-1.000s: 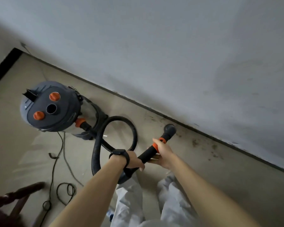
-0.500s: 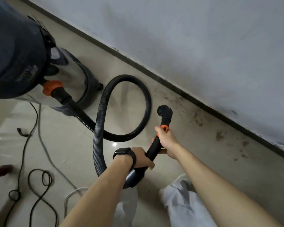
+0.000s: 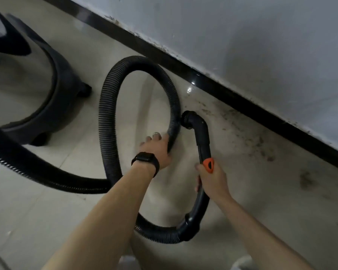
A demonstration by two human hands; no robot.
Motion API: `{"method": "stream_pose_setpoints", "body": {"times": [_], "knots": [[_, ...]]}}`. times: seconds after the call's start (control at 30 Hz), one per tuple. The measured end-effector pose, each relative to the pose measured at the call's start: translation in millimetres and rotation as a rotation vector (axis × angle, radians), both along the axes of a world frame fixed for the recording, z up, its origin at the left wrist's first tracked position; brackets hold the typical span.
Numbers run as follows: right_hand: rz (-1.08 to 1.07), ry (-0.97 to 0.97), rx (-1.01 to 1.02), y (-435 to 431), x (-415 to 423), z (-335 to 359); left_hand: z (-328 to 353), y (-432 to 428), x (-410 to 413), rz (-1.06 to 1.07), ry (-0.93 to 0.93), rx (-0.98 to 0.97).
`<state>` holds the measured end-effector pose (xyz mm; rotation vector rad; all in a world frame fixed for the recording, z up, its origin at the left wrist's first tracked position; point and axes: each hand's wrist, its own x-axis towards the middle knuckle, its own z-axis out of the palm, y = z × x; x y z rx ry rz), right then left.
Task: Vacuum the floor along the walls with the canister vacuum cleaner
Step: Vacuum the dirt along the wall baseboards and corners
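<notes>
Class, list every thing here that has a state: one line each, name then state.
Left hand: grips the hose loop.
Right hand: grips the wand.
Hose: coiled in one loop.
Nozzle: low, beside the hose loop.
Canister: upright on its wheels.
Floor by the wall: dirty.

**Black, orange and cream**

The hose is black and finely ribbed along its whole length, the ridges catching grey light. The handle is smooth black, broken by one bright orange slider. The canister, at the floor's far left, has a silvery body above a dark blue-grey base. The floor is glossy cream tile with faint joint lines. Along its far edge, dark brown smudges speckle it. The skirting is shiny black. The wall is pale blue-grey, flecked dark where it meets the skirting. A black watch bands the left wrist.
</notes>
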<state>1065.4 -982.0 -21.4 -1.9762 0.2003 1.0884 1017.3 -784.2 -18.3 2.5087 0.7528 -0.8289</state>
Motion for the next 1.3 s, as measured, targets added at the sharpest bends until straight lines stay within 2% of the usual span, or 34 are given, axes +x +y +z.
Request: {"method": "stream_pose_setpoints", "body": {"times": [0.1, 0.3, 0.37, 0.47, 0.53, 0.6, 0.67, 0.73, 0.8, 0.87, 0.9, 0.97, 1.07, 1.17, 1.3], "knots": [[-0.018, -0.059, 0.002, -12.1, -5.5, -32.5, -45.4, -2.1, 23.0, -0.037, -0.097, 0.055], [-0.034, -0.125, 0.014, -8.0, -11.0, -75.1, -96.1, 15.2, 30.1, -0.05, -0.22, 0.328], [-0.01, -0.148, -0.003, 2.8, -11.0, -76.3, -101.7, 33.3, 27.0, -0.074, -0.161, 0.424], [0.066, -0.216, -0.033, 23.6, -14.8, -62.6, -89.7, 57.4, 22.7, -0.064, 0.09, 0.549], [0.095, -0.241, -0.082, 33.4, -16.2, -47.1, -69.8, 60.1, 24.6, -0.032, 0.191, 0.554], [0.083, -0.214, -0.123, 35.2, -14.7, -39.6, -49.9, 46.4, 31.6, -0.071, 0.214, 0.472], [0.069, -0.166, -0.15, 33.9, -10.4, -38.5, -36.8, 29.9, 39.2, -0.074, 0.194, 0.289], [0.027, -0.142, -0.141, 33.2, -4.1, -42.4, -32.2, 15.8, 41.6, -0.011, 0.234, -0.07], [-0.044, -0.105, -0.098, 34.6, 3.4, -46.4, -28.9, -1.6, 32.3, 0.053, 0.404, -0.444], [-0.055, -0.097, -0.092, 38.9, 10.5, -48.7, -24.1, -17.4, 18.6, 0.062, 0.568, -0.677], [-0.044, -0.097, -0.098, 41.5, 13.3, -48.7, -21.4, -25.1, 12.3, 0.087, 0.592, -0.752], [-0.052, -0.062, -0.083, 46.2, 15.5, -45.2, -17.3, -39.5, 1.0, 0.173, 0.527, -0.828], [-0.203, 0.11, 0.049, 51.2, 12.8, -32.5, -21.8, -46.3, -13.6, 0.214, 0.477, -0.716], [-0.326, 0.211, 0.128, 60.3, 7.1, -28.2, -23.8, -31.7, -26.1, 0.255, 0.582, -0.674], [-0.378, 0.188, 0.179, 77.9, 2.0, -32.3, -7.5, -6.7, -27.9, 0.313, 0.676, -0.73]]}}
